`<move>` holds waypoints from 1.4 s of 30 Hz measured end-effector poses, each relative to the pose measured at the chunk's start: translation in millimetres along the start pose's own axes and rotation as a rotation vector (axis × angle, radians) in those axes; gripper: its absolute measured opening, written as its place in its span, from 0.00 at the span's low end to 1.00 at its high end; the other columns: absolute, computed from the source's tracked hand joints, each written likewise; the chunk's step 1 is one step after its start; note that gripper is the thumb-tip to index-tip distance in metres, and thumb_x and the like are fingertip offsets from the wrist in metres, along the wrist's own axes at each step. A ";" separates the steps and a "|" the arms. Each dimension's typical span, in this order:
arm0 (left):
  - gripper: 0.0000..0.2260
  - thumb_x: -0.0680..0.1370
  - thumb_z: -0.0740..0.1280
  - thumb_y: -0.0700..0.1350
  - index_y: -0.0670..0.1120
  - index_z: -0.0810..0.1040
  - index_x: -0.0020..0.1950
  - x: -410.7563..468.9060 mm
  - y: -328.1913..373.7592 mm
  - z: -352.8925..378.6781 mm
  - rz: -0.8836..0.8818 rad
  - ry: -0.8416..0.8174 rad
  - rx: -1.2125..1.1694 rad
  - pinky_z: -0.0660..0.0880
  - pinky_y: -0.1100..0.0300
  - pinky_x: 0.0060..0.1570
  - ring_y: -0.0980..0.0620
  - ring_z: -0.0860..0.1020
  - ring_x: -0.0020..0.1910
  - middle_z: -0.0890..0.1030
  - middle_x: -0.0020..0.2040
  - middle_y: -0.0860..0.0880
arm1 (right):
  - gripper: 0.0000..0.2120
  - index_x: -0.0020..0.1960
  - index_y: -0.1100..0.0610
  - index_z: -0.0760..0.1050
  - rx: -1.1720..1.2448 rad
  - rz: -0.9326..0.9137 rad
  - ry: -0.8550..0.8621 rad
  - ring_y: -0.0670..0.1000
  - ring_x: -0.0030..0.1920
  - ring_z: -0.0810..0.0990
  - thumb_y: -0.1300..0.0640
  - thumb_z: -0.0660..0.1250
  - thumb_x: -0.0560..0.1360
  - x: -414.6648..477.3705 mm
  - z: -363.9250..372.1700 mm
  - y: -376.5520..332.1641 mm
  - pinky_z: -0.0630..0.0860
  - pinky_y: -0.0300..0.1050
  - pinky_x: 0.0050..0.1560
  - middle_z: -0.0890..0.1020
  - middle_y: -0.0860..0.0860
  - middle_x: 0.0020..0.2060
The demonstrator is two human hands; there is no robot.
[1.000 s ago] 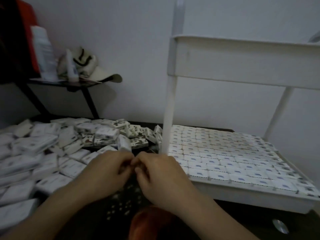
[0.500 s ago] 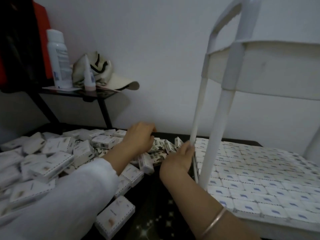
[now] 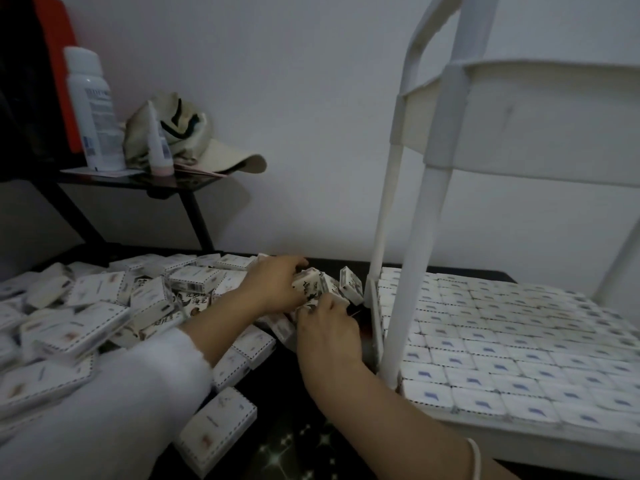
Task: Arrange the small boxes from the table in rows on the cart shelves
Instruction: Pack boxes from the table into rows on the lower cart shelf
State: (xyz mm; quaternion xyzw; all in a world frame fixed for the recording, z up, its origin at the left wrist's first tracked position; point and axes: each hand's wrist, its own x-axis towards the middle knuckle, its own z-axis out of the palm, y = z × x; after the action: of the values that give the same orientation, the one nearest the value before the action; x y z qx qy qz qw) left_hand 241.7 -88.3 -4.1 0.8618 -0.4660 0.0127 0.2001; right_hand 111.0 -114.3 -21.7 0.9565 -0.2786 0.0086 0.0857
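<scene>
Left hand [image 3: 273, 287] and right hand [image 3: 327, 329] grip small boxes [image 3: 310, 280], black lettering unreadable.

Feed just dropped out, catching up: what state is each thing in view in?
Left hand, gripping a patterned box.
Right hand, pinching the neighbouring box beside the cart post.
Loose boxes, heaped on the table.
Lower shelf, filled with rows of boxes.
Upper shelf, contents hidden.
White bottle, upright, capped.
</scene>
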 end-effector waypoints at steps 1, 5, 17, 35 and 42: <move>0.24 0.70 0.71 0.44 0.51 0.75 0.66 -9.2 2.3 -6.1 -0.005 0.012 -0.090 0.76 0.57 0.50 0.50 0.78 0.54 0.80 0.59 0.49 | 0.16 0.68 0.63 0.67 0.040 -0.039 0.034 0.60 0.63 0.70 0.62 0.53 0.82 -8.2 -4.9 1.7 0.73 0.48 0.54 0.64 0.63 0.66; 0.15 0.70 0.70 0.40 0.54 0.79 0.55 -57.4 14.4 -31.3 -0.017 0.069 -0.371 0.75 0.62 0.35 0.57 0.80 0.40 0.81 0.46 0.54 | 0.16 0.66 0.60 0.69 0.178 -0.242 0.139 0.58 0.57 0.73 0.60 0.61 0.78 -50.2 -14.6 16.0 0.68 0.47 0.45 0.64 0.58 0.64; 0.12 0.75 0.69 0.39 0.55 0.78 0.54 -146.0 103.3 -22.3 0.099 -0.075 -0.630 0.74 0.72 0.38 0.64 0.81 0.43 0.84 0.45 0.60 | 0.12 0.45 0.41 0.72 0.920 -0.203 0.179 0.40 0.40 0.81 0.56 0.71 0.70 -160.4 -18.0 143.6 0.77 0.39 0.36 0.81 0.38 0.43; 0.12 0.75 0.70 0.41 0.57 0.77 0.52 -59.8 266.5 86.0 0.021 -0.021 -1.135 0.83 0.52 0.42 0.53 0.83 0.47 0.83 0.52 0.54 | 0.10 0.56 0.59 0.73 -0.247 0.331 0.392 0.53 0.40 0.70 0.61 0.66 0.75 -123.0 -41.5 361.9 0.63 0.42 0.34 0.74 0.52 0.40; 0.15 0.75 0.70 0.38 0.51 0.78 0.59 -63.3 256.0 92.6 0.046 -0.071 -1.187 0.80 0.60 0.32 0.57 0.84 0.43 0.83 0.51 0.54 | 0.07 0.40 0.59 0.68 -0.212 0.536 0.021 0.50 0.35 0.71 0.67 0.64 0.73 -94.0 -34.3 370.1 0.67 0.41 0.34 0.70 0.50 0.33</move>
State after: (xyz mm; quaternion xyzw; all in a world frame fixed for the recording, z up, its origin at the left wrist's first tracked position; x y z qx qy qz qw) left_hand -16.2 -195.2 -17.2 0.5921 -0.4183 -0.2745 0.6317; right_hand -165.0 -365.8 64.9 0.8344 -0.5198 0.0116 0.1828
